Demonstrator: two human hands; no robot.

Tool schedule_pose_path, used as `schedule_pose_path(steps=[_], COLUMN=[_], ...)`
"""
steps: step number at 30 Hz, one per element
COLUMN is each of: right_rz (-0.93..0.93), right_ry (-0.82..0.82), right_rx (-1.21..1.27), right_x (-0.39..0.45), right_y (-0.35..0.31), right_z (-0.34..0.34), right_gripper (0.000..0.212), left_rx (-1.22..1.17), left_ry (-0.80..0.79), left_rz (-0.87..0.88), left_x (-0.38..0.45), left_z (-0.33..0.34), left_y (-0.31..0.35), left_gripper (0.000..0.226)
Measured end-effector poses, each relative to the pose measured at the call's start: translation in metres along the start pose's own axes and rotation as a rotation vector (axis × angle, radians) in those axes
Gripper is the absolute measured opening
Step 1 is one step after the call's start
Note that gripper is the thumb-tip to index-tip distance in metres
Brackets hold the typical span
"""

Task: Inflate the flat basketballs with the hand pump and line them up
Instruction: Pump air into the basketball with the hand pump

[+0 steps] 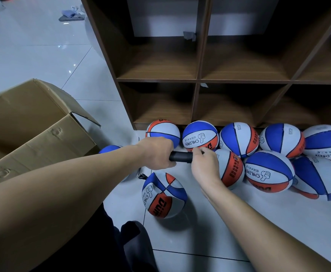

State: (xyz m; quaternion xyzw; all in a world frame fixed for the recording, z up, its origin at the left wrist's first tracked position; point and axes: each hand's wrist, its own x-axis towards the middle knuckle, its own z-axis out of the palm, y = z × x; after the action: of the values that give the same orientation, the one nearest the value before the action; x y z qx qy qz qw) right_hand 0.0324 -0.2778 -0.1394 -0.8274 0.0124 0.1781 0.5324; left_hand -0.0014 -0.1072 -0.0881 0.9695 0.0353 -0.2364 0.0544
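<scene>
A black hand pump [181, 157] was held level above the floor [239, 222] by both hands. The left hand [157, 154] was wrapped tightly around one end of the pump. The fingers of the right hand [205, 166] were curled on its other end. The two hands were close together, with only a short bit of the pump seen between them.

Right under the hands, a red, white and blue ball [164, 195] was lying on the floor tiles. It looked a little soft and dented. A row of balls [239, 139] in the same colours was set along the foot of a brown shelf [198, 79], touching one another. More balls [269, 171] were lying just in front of that row, toward the right edge of the floor. One of these was partly hidden behind the right hand. A bit of one more blue ball [109, 148] was seen behind the left arm.

An open cardboard box [35, 126] was standing on the floor at the left, beside the shelf. Some cloth things [71, 15] were left on the floor far away at the top left.
</scene>
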Motion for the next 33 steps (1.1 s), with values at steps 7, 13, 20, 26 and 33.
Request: schedule_pose_path(steps=[7,13,20,26,33], right_rz=[0.053,0.069,-0.004,-0.072,-0.073], right_ry=[0.04,0.107,0.287,0.276,0.23], right_rx=[-0.013,0.002,-0.045,-0.036,-0.01], right_x=[0.024,0.037,0.02,0.011,-0.002], right_y=[0.0,0.008,-0.005,-0.008,-0.009], right_z=[-0.041,-0.068,-0.043,-0.025,-0.016], right_gripper=[0.038,0.037,0.035,0.035,0.035], left_rx=[0.018,0.042,0.046,0.031,0.031], left_ry=[0.019,0.013,0.083,0.09,0.087], left_rz=[-0.059,-0.099,-0.095,-0.08,-0.058], left_x=[0.002,0.002,0.001,-0.002,-0.004], left_z=[-0.001,-0.003,-0.001,-0.001,-0.003], left_y=[-0.017,-0.027,-0.017,-0.011,0.001], left_gripper=[0.04,0.036,0.035,0.033,0.033])
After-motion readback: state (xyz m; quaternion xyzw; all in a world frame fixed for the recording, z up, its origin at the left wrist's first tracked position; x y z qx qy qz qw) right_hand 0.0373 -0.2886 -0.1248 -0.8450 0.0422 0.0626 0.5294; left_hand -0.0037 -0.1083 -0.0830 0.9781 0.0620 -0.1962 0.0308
